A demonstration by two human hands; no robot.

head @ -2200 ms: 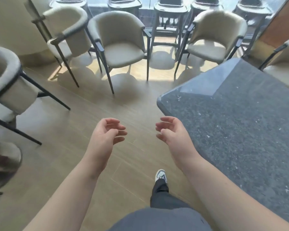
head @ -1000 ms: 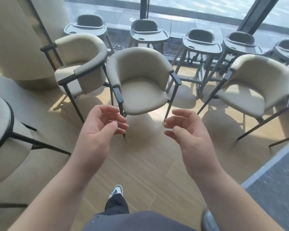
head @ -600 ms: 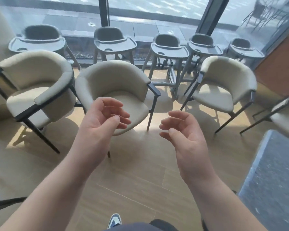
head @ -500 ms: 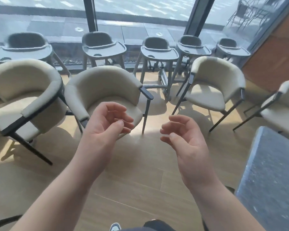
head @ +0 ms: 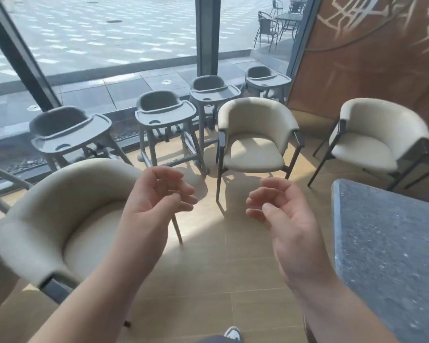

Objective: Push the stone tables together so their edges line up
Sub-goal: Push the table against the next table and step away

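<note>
A dark grey speckled stone table [head: 391,253] fills the lower right, its rounded corner pointing toward the window. Only this one stone table is in view. My left hand [head: 156,201] hangs in the air over the floor at centre, palm inward, fingers loosely curled and holding nothing. My right hand [head: 282,216] floats beside it, also loosely curled and empty, a short way left of the table's edge without touching it.
Beige tub chairs stand around: one at lower left [head: 67,219], one at centre back [head: 255,137], one at right behind the table [head: 379,137]. Several grey high chairs [head: 161,115] line the window. A brown patterned wall [head: 372,53] stands at upper right.
The view has swung right and upward, so chairs slid left and the window and brown wall came in. The stone table stays at lower right. Both hands stay raised, loosely curled and empty.
</note>
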